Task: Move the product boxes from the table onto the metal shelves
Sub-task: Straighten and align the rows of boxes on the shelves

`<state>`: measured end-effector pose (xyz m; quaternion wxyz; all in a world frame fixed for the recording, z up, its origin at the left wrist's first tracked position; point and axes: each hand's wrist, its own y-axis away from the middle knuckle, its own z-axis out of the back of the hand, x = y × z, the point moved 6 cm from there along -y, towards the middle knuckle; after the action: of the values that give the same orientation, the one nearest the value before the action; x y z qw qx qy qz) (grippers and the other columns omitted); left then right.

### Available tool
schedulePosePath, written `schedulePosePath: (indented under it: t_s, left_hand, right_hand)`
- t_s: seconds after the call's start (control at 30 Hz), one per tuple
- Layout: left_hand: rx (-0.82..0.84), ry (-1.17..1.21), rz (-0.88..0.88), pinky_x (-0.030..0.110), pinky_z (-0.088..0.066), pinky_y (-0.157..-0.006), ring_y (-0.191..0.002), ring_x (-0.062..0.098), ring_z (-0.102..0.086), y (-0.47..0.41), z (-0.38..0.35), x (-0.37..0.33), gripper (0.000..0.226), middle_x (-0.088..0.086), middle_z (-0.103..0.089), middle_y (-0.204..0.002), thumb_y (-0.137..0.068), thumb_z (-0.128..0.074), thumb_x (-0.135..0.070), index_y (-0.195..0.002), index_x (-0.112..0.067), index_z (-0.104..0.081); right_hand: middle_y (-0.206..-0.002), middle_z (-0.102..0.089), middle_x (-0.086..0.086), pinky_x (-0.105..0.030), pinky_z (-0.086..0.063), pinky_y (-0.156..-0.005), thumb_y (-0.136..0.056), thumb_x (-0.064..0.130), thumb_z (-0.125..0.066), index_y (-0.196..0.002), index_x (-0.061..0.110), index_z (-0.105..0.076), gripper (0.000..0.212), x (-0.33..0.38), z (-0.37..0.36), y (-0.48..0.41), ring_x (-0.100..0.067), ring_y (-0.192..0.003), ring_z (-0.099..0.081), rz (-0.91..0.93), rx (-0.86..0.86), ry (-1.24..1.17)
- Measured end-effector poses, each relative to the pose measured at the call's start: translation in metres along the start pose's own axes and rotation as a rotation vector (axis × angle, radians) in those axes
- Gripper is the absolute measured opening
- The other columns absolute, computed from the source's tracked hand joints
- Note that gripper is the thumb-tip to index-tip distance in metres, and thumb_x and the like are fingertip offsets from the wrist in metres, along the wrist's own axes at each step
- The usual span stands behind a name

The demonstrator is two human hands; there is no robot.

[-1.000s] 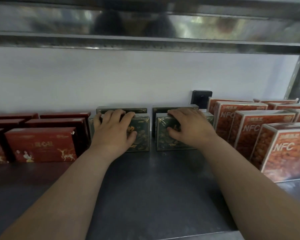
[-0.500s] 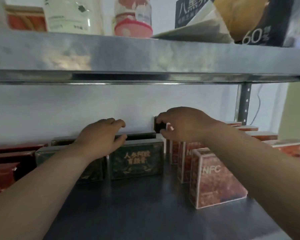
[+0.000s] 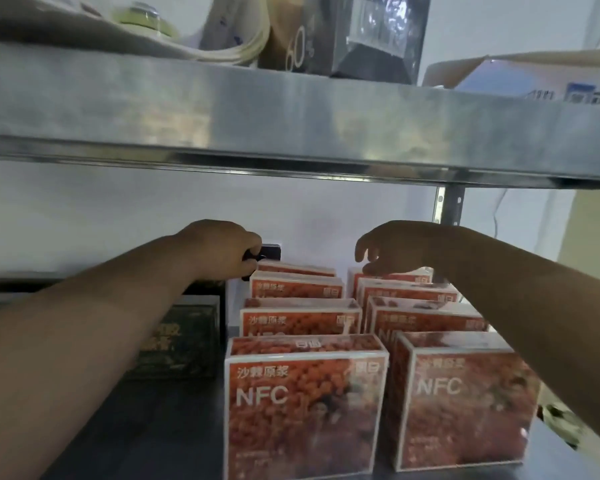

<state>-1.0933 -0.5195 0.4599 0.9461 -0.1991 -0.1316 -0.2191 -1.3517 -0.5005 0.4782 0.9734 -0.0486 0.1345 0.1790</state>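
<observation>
White wall (image 3: 118, 216) stood behind a metal shelf (image 3: 174, 420), its dark deck lit dimly beneath an upper shelf (image 3: 291, 119) loaded with bags and packets. Orange boxes (image 3: 305, 407) marked NFC stood upright on the deck in two rows running front to back, four deep, faces toward the camera, each just behind the next. Dark green box (image 3: 177, 337), upright, stood to their left, partly hidden by a forearm. Black wall socket (image 3: 271, 252) sat on the wall behind the left row.

Left hand (image 3: 219, 251): raised near the back of the left row, fingers curled inward; whether they touched a box or the socket could not be told. Right hand (image 3: 399, 249): palm down over the rearmost box of the right row, fingers loosely spread and drooping, tips at its top edge, nothing clasped.
</observation>
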Motion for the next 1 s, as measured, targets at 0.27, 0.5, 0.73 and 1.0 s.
schedulePosePath:
  t_s: [0.27, 0.5, 0.73, 1.0]
  left_hand:
    - [0.158, 0.009, -0.066, 0.03, -0.044, -0.068, -0.088, 0.011, -0.053, -0.054, -0.018, -0.011, 0.036, -0.012, -0.055, -0.097, -0.097, -0.053, -0.045, -0.13, -0.031, -0.055]
    - [0.292, 0.082, -0.154, 0.035, -0.049, -0.095, -0.113, 0.015, -0.056, -0.089, -0.028, -0.027, 0.051, -0.007, -0.059, -0.133, -0.097, -0.059, -0.033, -0.146, -0.033, -0.044]
    - [0.406, 0.123, -0.178, 0.037, -0.051, -0.097, -0.11, 0.01, -0.059, -0.104, -0.044, -0.034, 0.043, -0.014, -0.058, -0.134, -0.097, -0.059, -0.025, -0.138, -0.037, -0.051]
    - [0.422, 0.123, -0.165, 0.031, -0.047, -0.086, -0.103, 0.01, -0.059, -0.101, -0.044, -0.03, 0.036, -0.011, -0.063, -0.124, -0.098, -0.059, -0.028, -0.134, -0.031, -0.057]
  right_hand:
    - [-0.118, -0.067, 0.009, -0.02, -0.041, -0.077, -0.097, 0.037, -0.066, -0.132, 0.031, -0.058, 0.036, -0.057, -0.026, -0.03, -0.014, -0.109, -0.062, -0.073, 0.118, -0.121]
    - [-0.14, -0.058, 0.004, -0.028, -0.044, -0.105, -0.096, 0.026, -0.069, -0.142, 0.026, -0.053, 0.049, -0.061, -0.041, -0.04, -0.017, -0.124, -0.056, -0.087, 0.236, -0.163]
    - [-0.126, -0.067, 0.006, -0.029, -0.053, -0.1, -0.09, 0.019, -0.076, -0.13, 0.028, -0.064, 0.042, -0.062, -0.045, -0.054, -0.013, -0.108, -0.063, -0.021, 0.235, -0.151]
    - [-0.118, -0.067, 0.005, -0.042, -0.06, -0.091, -0.089, 0.019, -0.078, -0.124, 0.031, -0.064, 0.04, -0.064, -0.047, -0.062, -0.02, -0.107, -0.065, -0.065, 0.259, -0.182]
